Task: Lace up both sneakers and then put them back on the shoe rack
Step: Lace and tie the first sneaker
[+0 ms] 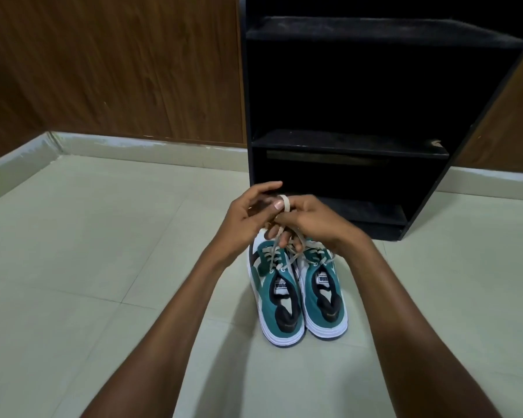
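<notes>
Both forearms stretched forward, left hand (pixel 248 211) and right hand (pixel 311 220) touching; fingers curled, pinching closed

left sneaker tongue label (pixel 280 285): reads "puma", black letters on white, upside down from this view
right sneaker tongue label (pixel 324 279): "puma" again, same black on white, also upside down
other text: none readable anywhere else

A pale tiled floor (pixel 88 267) carries two teal-and-white sneakers (pixel 296 297) side by side, touching, near a black shoe rack (pixel 344 140).
</notes>
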